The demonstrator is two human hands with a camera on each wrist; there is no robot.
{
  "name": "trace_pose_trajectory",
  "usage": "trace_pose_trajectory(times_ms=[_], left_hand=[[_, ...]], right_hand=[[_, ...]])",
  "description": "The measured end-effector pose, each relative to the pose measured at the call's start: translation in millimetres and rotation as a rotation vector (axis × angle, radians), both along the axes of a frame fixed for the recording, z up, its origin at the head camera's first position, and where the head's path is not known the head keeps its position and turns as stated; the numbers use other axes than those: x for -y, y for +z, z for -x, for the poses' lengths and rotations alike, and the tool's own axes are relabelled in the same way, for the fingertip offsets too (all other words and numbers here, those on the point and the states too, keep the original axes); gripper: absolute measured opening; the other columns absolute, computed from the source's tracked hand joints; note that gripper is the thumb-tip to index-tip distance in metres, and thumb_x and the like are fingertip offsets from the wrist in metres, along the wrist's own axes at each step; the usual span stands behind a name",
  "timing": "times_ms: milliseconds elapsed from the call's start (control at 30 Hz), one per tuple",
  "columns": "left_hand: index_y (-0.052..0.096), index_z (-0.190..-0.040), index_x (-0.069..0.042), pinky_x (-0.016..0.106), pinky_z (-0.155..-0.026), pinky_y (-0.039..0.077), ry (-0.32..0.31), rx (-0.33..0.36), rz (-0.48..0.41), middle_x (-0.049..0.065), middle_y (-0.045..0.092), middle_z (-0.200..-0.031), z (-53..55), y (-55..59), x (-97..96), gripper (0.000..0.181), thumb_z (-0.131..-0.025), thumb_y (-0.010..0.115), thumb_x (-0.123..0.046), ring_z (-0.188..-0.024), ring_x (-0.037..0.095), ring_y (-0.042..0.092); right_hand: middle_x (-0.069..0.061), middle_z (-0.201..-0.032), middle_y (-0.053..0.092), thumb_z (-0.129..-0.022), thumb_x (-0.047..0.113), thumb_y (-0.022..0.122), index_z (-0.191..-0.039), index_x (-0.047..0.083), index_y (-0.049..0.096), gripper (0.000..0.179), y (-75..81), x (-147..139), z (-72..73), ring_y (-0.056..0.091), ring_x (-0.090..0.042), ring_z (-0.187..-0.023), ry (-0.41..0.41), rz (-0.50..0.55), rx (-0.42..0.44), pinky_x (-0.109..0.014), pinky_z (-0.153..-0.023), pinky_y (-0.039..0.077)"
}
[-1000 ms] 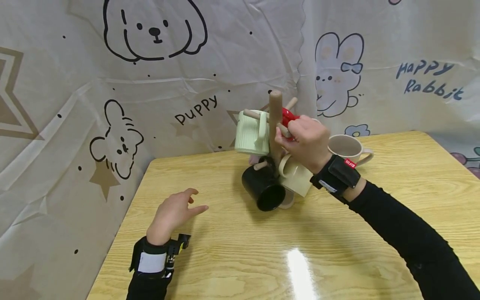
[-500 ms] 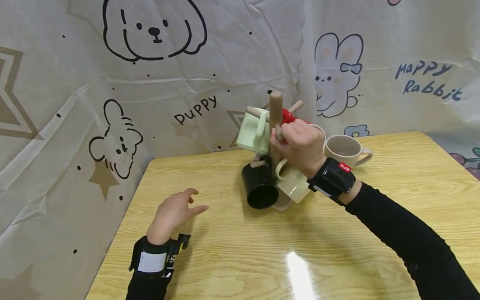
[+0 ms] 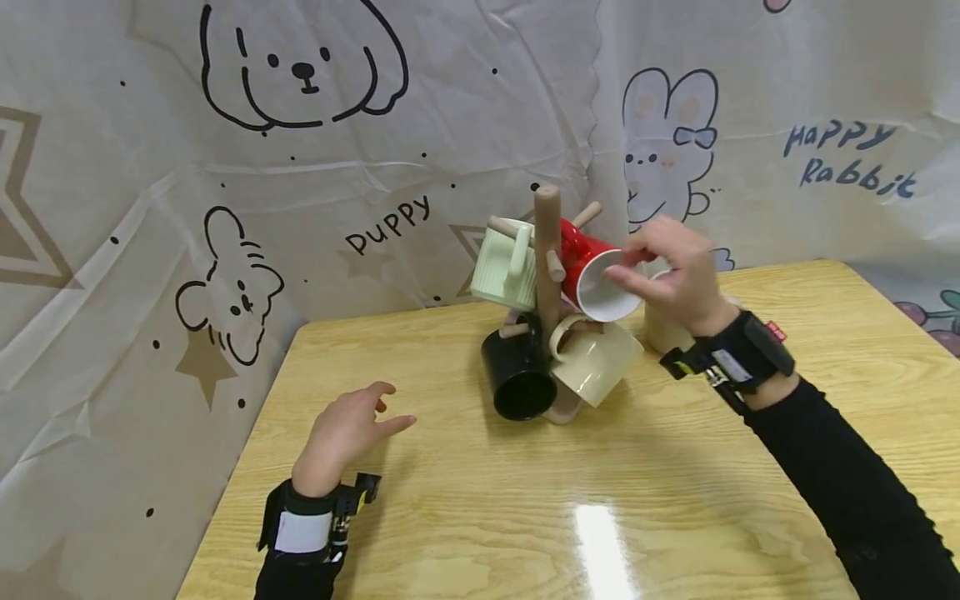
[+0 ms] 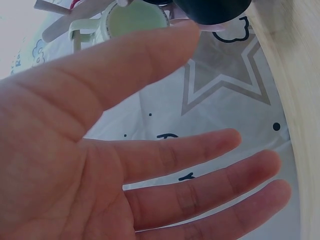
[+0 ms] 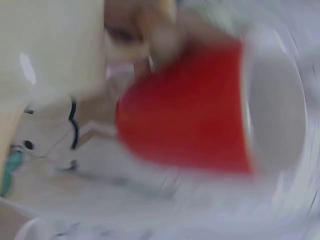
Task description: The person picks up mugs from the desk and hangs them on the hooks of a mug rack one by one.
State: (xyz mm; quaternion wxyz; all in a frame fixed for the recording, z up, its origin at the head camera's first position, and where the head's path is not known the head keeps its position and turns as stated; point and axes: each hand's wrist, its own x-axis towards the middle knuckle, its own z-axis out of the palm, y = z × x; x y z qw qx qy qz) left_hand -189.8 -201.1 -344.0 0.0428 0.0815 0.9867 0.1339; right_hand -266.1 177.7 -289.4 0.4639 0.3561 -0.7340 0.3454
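A wooden mug tree (image 3: 548,250) stands on the table, hung with several mugs. A red mug (image 3: 573,250) with a white inside hangs at its upper right, its mouth tilted toward the right hand. My right hand (image 3: 678,275) is beside that mug, fingers loosely bent and holding nothing, the thumb tip overlapping the mouth. Blur covers the red mug (image 5: 190,110) in the right wrist view. Lower down hang a cream mug (image 3: 600,358) and a black mug (image 3: 519,375); a pale green mug (image 3: 502,271) is upper left. My left hand (image 3: 347,433) hovers idle over the table, fingers spread.
Partly hidden behind the right hand, a beige mug (image 3: 663,329) stands on the wooden table (image 3: 450,517). A printed cloth (image 3: 337,183) hangs right behind the table's back edge and along its left side.
My right hand has let go at the mug tree's peg and moved right, uncovering the red mug. The tree and its mugs turned slightly earlier. The left hand has stayed put.
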Motion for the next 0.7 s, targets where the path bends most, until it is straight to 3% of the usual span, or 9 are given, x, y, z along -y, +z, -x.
trace_pose_trajectory(times_ms=[67, 133, 233, 333, 400, 467, 567, 700], left_hand=[[0.051, -0.12, -0.002, 0.041, -0.064, 0.049, 0.001, -0.003, -0.002, 0.017, 0.063, -0.102, -0.9, 0.6, 0.5, 0.059, -0.079, 0.06, -0.043, -0.082, 0.027, 0.058], [0.051, -0.121, -0.002, 0.041, -0.064, 0.049, 0.004, -0.003, -0.001, 0.017, 0.063, -0.102, -1.2, 1.4, 0.6, 0.059, -0.079, 0.06, -0.042, -0.083, 0.027, 0.058], [0.051, -0.12, -0.002, 0.041, -0.064, 0.049, -0.003, -0.003, 0.004, 0.017, 0.063, -0.102, -0.9, 2.0, 0.9, 0.059, -0.079, 0.06, -0.042, -0.083, 0.027, 0.058], [0.051, -0.12, -0.002, 0.041, -0.064, 0.049, -0.01, 0.001, 0.008, 0.016, 0.064, -0.101, -0.6, 1.9, 1.0, 0.059, -0.079, 0.06, -0.043, -0.082, 0.027, 0.058], [0.052, -0.119, -0.002, 0.04, -0.063, 0.049, -0.013, 0.007, 0.011, 0.016, 0.064, -0.1, -0.7, 1.8, 0.7, 0.059, -0.078, 0.06, -0.043, -0.08, 0.026, 0.058], [0.052, -0.119, -0.002, 0.04, -0.062, 0.049, -0.011, 0.013, 0.011, 0.015, 0.064, -0.099, -1.3, 1.4, 0.4, 0.059, -0.078, 0.061, -0.043, -0.079, 0.025, 0.058], [0.053, -0.119, -0.002, 0.039, -0.061, 0.049, -0.014, 0.015, 0.007, 0.015, 0.064, -0.098, -2.4, 0.3, -0.4, 0.059, -0.078, 0.061, -0.043, -0.077, 0.024, 0.058], [0.053, -0.118, -0.002, 0.039, -0.06, 0.049, -0.015, 0.011, 0.003, 0.015, 0.064, -0.098, -3.5, -0.7, -1.8, 0.058, -0.077, 0.062, -0.043, -0.077, 0.024, 0.058]], right_hand=[[0.002, -0.074, 0.062, -0.077, 0.02, 0.066, -0.075, -0.002, 0.063, 0.023, -4.5, -31.9, 6.4, 0.052, -0.012, -0.072, 0.028, 0.082, 0.189, -0.02, -0.067, 0.042], [0.01, -0.09, 0.063, -0.077, 0.011, 0.065, -0.091, -0.001, 0.065, 0.019, -13.4, -66.0, 14.2, 0.053, -0.01, -0.087, 0.009, 0.131, 0.434, -0.021, -0.081, 0.041], [0.015, -0.113, 0.057, -0.084, 0.022, 0.059, -0.117, 0.009, 0.059, 0.035, -36.6, -113.4, 26.1, 0.046, -0.009, -0.108, -0.03, 0.174, 0.776, -0.035, -0.1, 0.032], [0.01, -0.133, 0.046, -0.088, 0.029, 0.052, -0.134, 0.016, 0.042, 0.049, -69.4, -150.1, 33.8, 0.038, -0.012, -0.121, -0.023, 0.183, 0.985, -0.046, -0.106, 0.022], [0.011, -0.137, 0.04, -0.089, 0.029, 0.049, -0.139, 0.014, 0.034, 0.054, -91.2, -165.6, 34.2, 0.033, -0.011, -0.124, -0.003, 0.173, 1.064, -0.038, -0.107, 0.022], [0.016, -0.133, 0.042, -0.09, 0.027, 0.048, -0.139, 0.01, 0.031, 0.055, -109.5, -174.1, 32.7, 0.036, -0.006, -0.12, 0.028, 0.161, 1.124, -0.025, -0.102, 0.03], [0.025, -0.114, 0.051, -0.089, 0.026, 0.05, -0.134, 0.007, 0.041, 0.049, -128.2, -178.7, 30.2, 0.045, 0.003, -0.107, 0.045, 0.174, 1.161, -0.014, -0.085, 0.041], [0.028, -0.094, 0.059, -0.087, 0.029, 0.053, -0.12, 0.008, 0.057, 0.04, -136.6, -178.2, 30.8, 0.051, 0.005, -0.095, -0.006, 0.212, 1.133, -0.012, -0.075, 0.044]])
